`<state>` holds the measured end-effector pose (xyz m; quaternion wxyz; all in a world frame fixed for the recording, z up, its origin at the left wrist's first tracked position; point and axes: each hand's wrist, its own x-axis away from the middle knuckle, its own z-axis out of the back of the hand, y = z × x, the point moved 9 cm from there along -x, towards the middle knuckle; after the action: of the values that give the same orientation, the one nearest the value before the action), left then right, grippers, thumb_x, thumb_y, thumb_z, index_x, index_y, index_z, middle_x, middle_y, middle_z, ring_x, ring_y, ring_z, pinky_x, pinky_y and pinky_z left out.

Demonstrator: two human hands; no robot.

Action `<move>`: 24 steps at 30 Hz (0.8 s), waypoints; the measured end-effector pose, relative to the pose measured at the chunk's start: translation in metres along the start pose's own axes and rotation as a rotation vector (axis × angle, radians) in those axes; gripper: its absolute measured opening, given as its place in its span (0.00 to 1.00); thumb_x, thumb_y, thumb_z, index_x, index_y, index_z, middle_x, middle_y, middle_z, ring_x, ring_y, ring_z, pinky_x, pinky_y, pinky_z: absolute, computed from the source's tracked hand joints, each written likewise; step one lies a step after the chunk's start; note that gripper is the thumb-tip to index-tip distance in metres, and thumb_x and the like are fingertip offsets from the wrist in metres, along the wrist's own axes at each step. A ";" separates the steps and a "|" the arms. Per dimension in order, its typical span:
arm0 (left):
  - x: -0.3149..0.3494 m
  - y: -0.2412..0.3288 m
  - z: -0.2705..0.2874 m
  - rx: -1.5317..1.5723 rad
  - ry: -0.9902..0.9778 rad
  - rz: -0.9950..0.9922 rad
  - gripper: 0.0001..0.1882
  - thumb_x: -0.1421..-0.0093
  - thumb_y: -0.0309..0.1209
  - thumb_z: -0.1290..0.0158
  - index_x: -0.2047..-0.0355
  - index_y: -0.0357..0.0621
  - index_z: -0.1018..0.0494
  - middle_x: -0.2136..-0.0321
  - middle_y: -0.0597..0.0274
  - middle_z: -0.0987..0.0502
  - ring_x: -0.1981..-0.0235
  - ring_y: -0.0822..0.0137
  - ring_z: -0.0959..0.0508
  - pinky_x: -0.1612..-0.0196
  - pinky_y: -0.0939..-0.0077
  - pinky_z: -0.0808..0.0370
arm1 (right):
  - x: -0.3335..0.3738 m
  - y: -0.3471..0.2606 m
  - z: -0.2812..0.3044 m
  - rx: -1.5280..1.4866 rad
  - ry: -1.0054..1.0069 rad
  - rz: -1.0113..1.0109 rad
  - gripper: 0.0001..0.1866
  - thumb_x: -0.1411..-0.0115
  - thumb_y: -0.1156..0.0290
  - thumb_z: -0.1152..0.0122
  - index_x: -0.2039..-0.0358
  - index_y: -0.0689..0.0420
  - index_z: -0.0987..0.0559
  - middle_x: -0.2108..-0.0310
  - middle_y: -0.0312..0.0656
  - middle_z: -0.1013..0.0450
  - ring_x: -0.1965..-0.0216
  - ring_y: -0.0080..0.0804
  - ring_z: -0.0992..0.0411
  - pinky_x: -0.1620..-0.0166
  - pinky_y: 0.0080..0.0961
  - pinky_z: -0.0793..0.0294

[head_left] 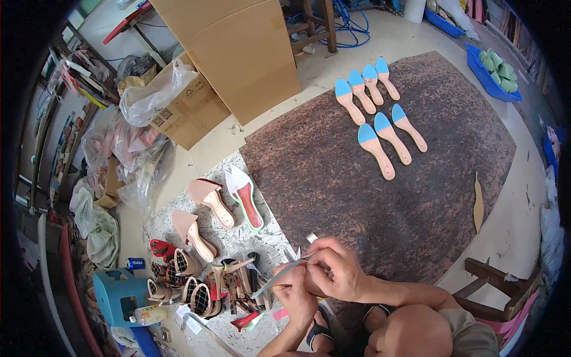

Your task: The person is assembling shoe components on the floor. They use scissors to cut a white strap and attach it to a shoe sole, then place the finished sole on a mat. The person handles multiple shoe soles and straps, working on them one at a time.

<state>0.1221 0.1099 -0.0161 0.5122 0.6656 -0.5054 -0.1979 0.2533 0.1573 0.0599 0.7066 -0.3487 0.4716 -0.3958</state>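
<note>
My left hand (301,303) is closed on a shoe insole (272,282), tilted and seen nearly edge-on, its blue surface showing as a narrow strip. Close against it, my right hand (340,272) pinches at the insole's upper end; the fingertips cover the exact spot. Ahead on the dark mat (309,172) lie several tan insoles (380,156) with blue toe ends, set in two rows. To the left of my hands rest two shoe uppers on insoles (215,205) in beige, and a white pointed shoe piece (245,196) with a red inner sole.
Several heeled shoes (202,291) crowd the lower left, beside a blue plastic stool (116,297) and a bottle (150,315). Cardboard boxes (238,65) stand at the back. A blue tray (489,77) holds green pieces at far right. A wooden frame (496,285) is near my right arm.
</note>
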 end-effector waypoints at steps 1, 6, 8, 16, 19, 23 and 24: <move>0.000 0.003 -0.006 0.051 -0.008 0.034 0.06 0.36 0.28 0.45 0.63 0.38 0.25 0.66 0.62 0.23 0.65 0.73 0.24 0.62 0.79 0.27 | 0.003 -0.005 0.002 0.020 0.016 0.066 0.07 0.44 0.77 0.39 0.66 0.63 0.27 0.58 0.48 0.29 0.69 0.40 0.24 0.70 0.29 0.24; -0.010 -0.021 0.013 0.185 0.136 0.243 0.08 0.33 0.33 0.49 0.59 0.41 0.28 0.70 0.60 0.22 0.72 0.69 0.22 0.68 0.71 0.22 | -0.014 -0.001 0.024 -0.070 -0.016 -0.072 0.07 0.41 0.73 0.40 0.66 0.64 0.25 0.58 0.48 0.29 0.65 0.40 0.25 0.64 0.29 0.25; -0.008 -0.021 0.010 0.235 0.058 0.370 0.10 0.32 0.36 0.50 0.60 0.42 0.28 0.72 0.59 0.23 0.75 0.67 0.22 0.71 0.67 0.21 | -0.019 0.028 0.025 -0.049 -0.020 -0.182 0.08 0.39 0.72 0.41 0.65 0.65 0.24 0.58 0.47 0.29 0.62 0.41 0.25 0.60 0.30 0.25; -0.001 -0.044 0.011 0.259 -0.005 0.539 0.19 0.31 0.47 0.56 0.59 0.43 0.29 0.74 0.57 0.24 0.75 0.63 0.22 0.73 0.66 0.21 | -0.002 0.054 -0.022 -0.382 -0.287 -0.494 0.14 0.39 0.70 0.37 0.55 0.62 0.19 0.53 0.44 0.28 0.51 0.30 0.28 0.51 0.25 0.29; -0.002 -0.044 0.004 0.255 -0.032 0.492 0.16 0.32 0.44 0.53 0.59 0.43 0.28 0.73 0.56 0.23 0.76 0.63 0.21 0.75 0.68 0.20 | -0.001 0.054 -0.022 -0.413 -0.266 -0.533 0.14 0.39 0.68 0.36 0.57 0.63 0.19 0.56 0.43 0.27 0.58 0.26 0.26 0.55 0.21 0.28; -0.006 -0.037 0.001 0.231 -0.079 0.419 0.14 0.32 0.41 0.52 0.59 0.42 0.28 0.73 0.55 0.22 0.76 0.62 0.20 0.75 0.67 0.20 | 0.003 0.062 -0.023 -0.377 -0.273 -0.547 0.13 0.37 0.66 0.38 0.58 0.62 0.18 0.59 0.39 0.27 0.64 0.21 0.27 0.61 0.18 0.28; -0.007 -0.035 -0.001 0.232 -0.099 0.410 0.14 0.32 0.41 0.52 0.59 0.42 0.28 0.73 0.55 0.22 0.76 0.63 0.20 0.74 0.66 0.20 | 0.005 0.070 -0.020 -0.407 -0.219 -0.578 0.13 0.37 0.66 0.39 0.58 0.62 0.18 0.60 0.38 0.27 0.65 0.21 0.27 0.62 0.18 0.29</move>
<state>0.1362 0.1150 -0.0484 0.4365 0.5929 -0.6738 -0.0627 0.2517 0.1820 -0.0092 0.5280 -0.6412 0.3445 -0.4374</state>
